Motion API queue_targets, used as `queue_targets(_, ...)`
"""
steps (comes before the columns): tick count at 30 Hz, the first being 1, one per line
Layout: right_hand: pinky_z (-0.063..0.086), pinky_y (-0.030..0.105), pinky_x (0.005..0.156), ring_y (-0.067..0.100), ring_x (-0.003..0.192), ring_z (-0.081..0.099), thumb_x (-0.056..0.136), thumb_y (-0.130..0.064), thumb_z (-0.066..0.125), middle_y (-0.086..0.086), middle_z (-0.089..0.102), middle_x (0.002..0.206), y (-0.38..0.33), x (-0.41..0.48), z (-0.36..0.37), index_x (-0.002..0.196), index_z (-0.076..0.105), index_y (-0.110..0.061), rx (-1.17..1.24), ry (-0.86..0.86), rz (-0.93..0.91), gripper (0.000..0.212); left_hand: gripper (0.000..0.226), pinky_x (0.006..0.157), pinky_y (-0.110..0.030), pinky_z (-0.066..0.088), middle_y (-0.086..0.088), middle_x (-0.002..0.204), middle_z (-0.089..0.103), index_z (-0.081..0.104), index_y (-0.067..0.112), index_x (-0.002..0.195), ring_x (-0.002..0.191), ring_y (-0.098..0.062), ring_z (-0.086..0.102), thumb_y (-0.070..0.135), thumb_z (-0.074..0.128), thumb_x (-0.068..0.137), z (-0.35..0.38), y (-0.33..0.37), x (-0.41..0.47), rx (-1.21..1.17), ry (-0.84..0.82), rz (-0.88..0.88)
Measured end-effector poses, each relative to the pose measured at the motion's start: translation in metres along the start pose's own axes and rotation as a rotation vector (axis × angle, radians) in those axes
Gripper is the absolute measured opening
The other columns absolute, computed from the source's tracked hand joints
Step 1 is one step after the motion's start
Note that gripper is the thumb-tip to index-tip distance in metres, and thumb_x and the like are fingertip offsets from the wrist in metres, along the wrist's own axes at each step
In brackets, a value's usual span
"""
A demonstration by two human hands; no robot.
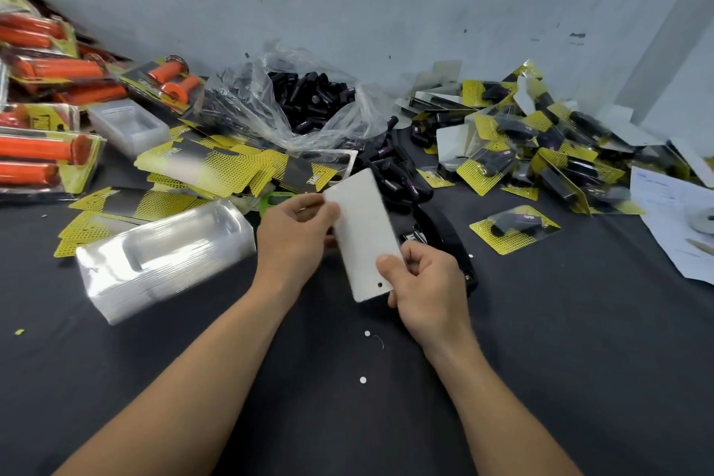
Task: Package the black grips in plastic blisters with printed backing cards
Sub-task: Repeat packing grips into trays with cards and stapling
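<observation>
Both forearms were stretched forward from the near edge of the desk (pixel 579 321), which was covered in dark cloth. A backing card (pixel 361 236) was held between the two hands above the middle of the desk, its plain white reverse turned up toward the camera and a small hang hole visible near its lower end. The left hand (pixel 295 234) was closed in a pinch on the card's upper left edge; the right hand (pixel 427 288) was curled around its lower right corner, thumb pressed on the white face. The two-handed hold was judged to steady the card for seating into a blister; whether a blister or grip was already behind it could not be told.

Supplies were laid within easy reach. A nested stack of clear plastic blisters (pixel 166 255) was lying on its side just left of the left hand. Printed yellow-and-black cards (pixel 208 166) were fanned behind it; a word was printed on them, but it was too blurred to be read with certainty. The loose black grips (pixel 313 97) were heaped in an opened clear bag (pixel 266 104) toward the far edge, with more spilled beside it. Finished packs (pixel 541 143) were piled toward the far right corner, and one (pixel 514 229) was set apart nearer the right hand. Orange grip packs (pixel 42 151) were stacked along the left edge.
</observation>
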State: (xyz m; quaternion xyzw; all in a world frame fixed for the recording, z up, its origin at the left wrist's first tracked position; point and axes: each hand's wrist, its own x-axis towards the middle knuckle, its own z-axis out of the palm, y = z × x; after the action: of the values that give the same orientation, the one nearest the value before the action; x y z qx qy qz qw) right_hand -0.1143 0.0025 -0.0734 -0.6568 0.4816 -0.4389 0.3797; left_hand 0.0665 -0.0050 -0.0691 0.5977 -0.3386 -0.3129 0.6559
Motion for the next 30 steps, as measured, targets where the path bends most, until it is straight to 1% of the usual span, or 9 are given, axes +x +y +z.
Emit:
queue_targets(3, 0.03, 0.026, 0.048, 0.017, 0.05, 0.039, 0.092, -0.027, 0.063, -0.001, 0.04, 0.05, -0.005, -0.009, 0.01, 0.067, 0.038, -0.019, -0.344, 0.174, -0.32, 0.037, 0.083, 0.067, -0.038, 0.064, 0.006, 0.115, 0.074, 0.05, 0.029, 0.146, 0.096, -0.013, 0.076, 0.057, 0.075, 0.072, 0.011, -0.004, -0.012, 0.0, -0.151, -0.082)
queue_targets(5, 0.039, 0.034, 0.048, 0.02, 0.049, 0.043, 0.088, -0.026, 0.065, -0.003, 0.047, 0.052, -0.009, -0.013, 0.018, 0.071, 0.048, -0.021, -0.516, 0.185, -0.507, 0.025, 0.097, 0.066, -0.035, 0.06, -0.002, 0.115, 0.075, 0.047, 0.02, 0.149, 0.096, -0.016, 0.076, 0.068, 0.069, 0.067, 0.016, 0.001, -0.017, -0.159, -0.304, -0.247)
queue_targets(9, 0.04, 0.031, 0.053, 0.025, 0.054, 0.054, 0.07, -0.012, 0.084, -0.002, 0.058, 0.057, -0.01, -0.018, 0.031, 0.072, 0.061, -0.019, -0.707, 0.139, -0.739, 0.024, 0.054, 0.092, -0.042, 0.057, -0.011, 0.113, 0.078, 0.071, 0.012, 0.11, 0.103, -0.019, 0.073, 0.057, 0.077, 0.081, 0.015, 0.01, -0.018, -0.39, -0.397, -0.4)
queue_targets(11, 0.041, 0.03, 0.055, 0.02, 0.058, 0.054, 0.068, -0.017, 0.084, -0.004, 0.058, 0.061, -0.01, -0.017, 0.031, 0.075, 0.057, -0.023, -0.595, 0.029, -0.611, 0.028, 0.034, 0.086, -0.046, 0.059, -0.01, 0.103, 0.078, 0.072, 0.009, 0.103, 0.099, -0.023, 0.072, 0.04, 0.076, 0.088, 0.015, 0.014, -0.018, -0.44, -0.35, -0.368)
queue_targets(15, 0.046, 0.015, 0.065, 0.006, 0.074, 0.062, 0.058, -0.04, 0.085, -0.012, 0.064, 0.082, -0.006, -0.009, 0.02, 0.087, 0.061, -0.032, -0.132, -0.114, -0.159, 0.039, 0.029, 0.088, -0.048, 0.061, -0.006, 0.094, 0.069, 0.066, 0.008, 0.123, 0.091, -0.021, 0.069, 0.016, 0.064, 0.095, 0.007, 0.018, -0.01, -0.713, -0.346, -0.359)
queue_targets(18, 0.059, 0.03, 0.067, 0.01, 0.075, 0.07, 0.064, -0.051, 0.085, -0.015, 0.069, 0.091, -0.007, -0.009, 0.02, 0.098, 0.055, -0.036, 0.127, -0.062, 0.057, 0.048, 0.035, 0.096, -0.048, 0.059, -0.005, 0.095, 0.066, 0.064, 0.007, 0.126, 0.089, -0.02, 0.069, 0.005, 0.051, 0.094, -0.001, 0.02, -0.006, -0.812, -0.459, -0.369)
queue_targets(22, 0.047, 0.028, 0.041, 0.021, 0.048, 0.062, 0.092, -0.019, 0.076, 0.009, 0.071, 0.072, -0.004, -0.003, 0.019, 0.099, 0.063, -0.01, 0.385, -0.211, 0.232, 0.017, 0.044, 0.097, -0.045, 0.058, -0.005, 0.102, 0.068, 0.059, 0.005, 0.134, 0.096, -0.021, 0.071, 0.004, 0.05, 0.09, -0.004, 0.019, -0.007, -0.867, -0.68, -0.326)
queue_targets(26, 0.034, 0.022, 0.035, 0.02, 0.041, 0.051, 0.094, 0.0, 0.067, 0.011, 0.06, 0.057, -0.003, -0.003, 0.018, 0.085, 0.066, -0.003, 0.416, -0.242, 0.211, 0.01, 0.038, 0.091, -0.037, 0.06, -0.013, 0.126, 0.073, 0.068, 0.009, 0.129, 0.118, -0.025, 0.07, 0.007, 0.055, 0.093, 0.0, 0.014, -0.007, -0.677, -0.698, -0.314)
queue_targets(30, 0.035, 0.027, 0.037, 0.028, 0.046, 0.051, 0.092, 0.006, 0.066, 0.011, 0.06, 0.055, -0.002, -0.004, 0.018, 0.078, 0.063, -0.004, 0.389, -0.084, 0.202, 0.017, 0.024, 0.074, -0.036, 0.062, -0.012, 0.101, 0.078, 0.084, 0.014, 0.093, 0.089, -0.025, 0.075, 0.029, 0.067, 0.085, 0.004, 0.009, -0.007, -0.412, -0.583, -0.386)
